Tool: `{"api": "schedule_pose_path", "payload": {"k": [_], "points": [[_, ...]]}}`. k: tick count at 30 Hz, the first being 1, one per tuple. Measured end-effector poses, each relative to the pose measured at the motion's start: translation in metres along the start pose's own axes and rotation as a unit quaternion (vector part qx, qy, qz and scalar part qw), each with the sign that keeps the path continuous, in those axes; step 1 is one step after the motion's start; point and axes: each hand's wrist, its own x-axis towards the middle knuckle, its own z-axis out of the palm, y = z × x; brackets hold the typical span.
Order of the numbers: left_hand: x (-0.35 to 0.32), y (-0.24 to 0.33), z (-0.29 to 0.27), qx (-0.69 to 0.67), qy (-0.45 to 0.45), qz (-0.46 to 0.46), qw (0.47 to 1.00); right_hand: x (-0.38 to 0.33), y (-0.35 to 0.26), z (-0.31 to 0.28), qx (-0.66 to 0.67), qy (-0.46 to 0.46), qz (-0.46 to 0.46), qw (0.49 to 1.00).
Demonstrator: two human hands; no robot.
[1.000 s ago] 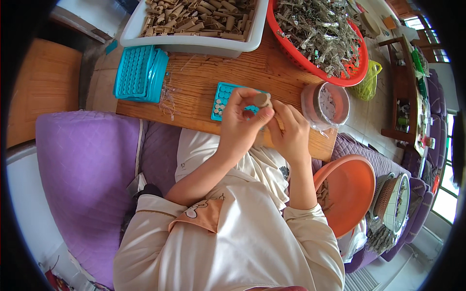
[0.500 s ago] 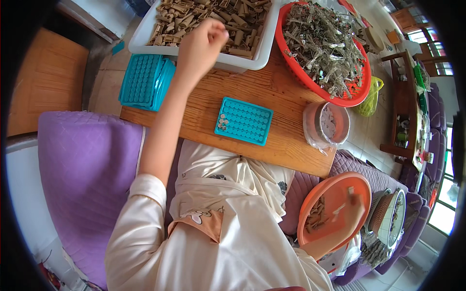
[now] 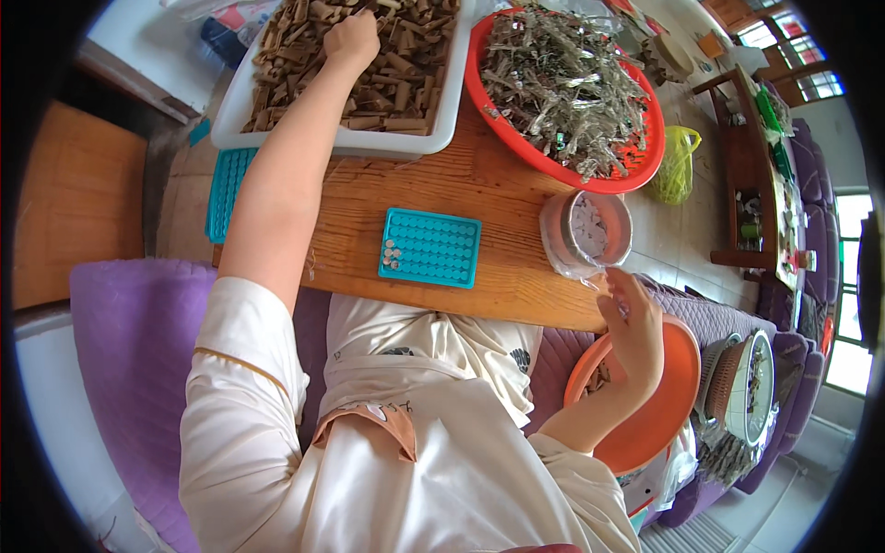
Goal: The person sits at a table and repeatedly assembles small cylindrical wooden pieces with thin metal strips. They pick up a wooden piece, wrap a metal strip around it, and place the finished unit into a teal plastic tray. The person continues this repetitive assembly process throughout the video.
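At the far left, a white bin [image 3: 444, 120] holds many short brown tube-like pieces [image 3: 396, 63]. My left hand [image 3: 353, 39] is in it, fingers curled closed down at the pieces; their tips are hidden. My right hand [image 3: 634, 318] hovers beside the table's front right corner, above the rim of an orange bowl [image 3: 680, 355]. Its fingers are loosely bent and apart, and nothing shows between them. Just beyond it stands a pinkish tub [image 3: 553, 226] with small pale pieces inside. A teal tray [image 3: 433, 244] of small round hollows has several little silvery discs at its left end.
A red basket [image 3: 650, 152] heaped with clear plastic-like strips [image 3: 567, 83] stands at the table's far right. Stacked teal trays [image 3: 226, 198] lie under my left forearm. A yellow-green bag [image 3: 678, 166] is on the floor. The wooden table [image 3: 346, 207] ends just before my lap.
My left hand has gone from above the bin's near side down into the brown pieces. My right hand has risen out of the orange bowl toward the pinkish tub. The view has shifted slightly.
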Motion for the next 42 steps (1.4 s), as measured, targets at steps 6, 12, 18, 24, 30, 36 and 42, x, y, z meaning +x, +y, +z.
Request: {"api": "schedule_pose_path", "payload": {"k": [6, 12, 18, 24, 30, 36, 42], "points": [[-0.029, 0.018, -0.080, -0.103, 0.042, 0.067, 0.991, 0.076, 0.006, -0.017, -0.024, 0.154, -0.069, 0.985], [-0.077, 0.009, -0.130, -0.256, -0.011, 0.077, 0.963, 0.156, 0.040, -0.043, -0.019, 0.300, 0.019, 0.954], [-0.142, 0.002, -0.152, -0.331, 0.018, 0.071, 0.941, 0.212, 0.002, -0.036, -0.003, 0.245, -0.107, 0.964], [-0.154, 0.004, -0.139, -0.507, 0.007, -0.053, 0.860, 0.283, -0.029, -0.005, -0.058, 0.183, -0.180, 0.965], [-0.156, 0.017, -0.139, -0.477, 0.083, -0.075, 0.872, 0.332, -0.056, 0.038, -0.162, 0.182, -0.255, 0.936], [-0.159, 0.019, -0.134, -0.394, 0.089, -0.079, 0.911, 0.333, -0.086, 0.072, -0.407, 0.170, -0.229, 0.868], [-0.159, 0.032, -0.128, -0.353, 0.153, -0.035, 0.922, 0.393, -0.049, 0.052, -0.038, 0.192, -0.163, 0.967]]}}
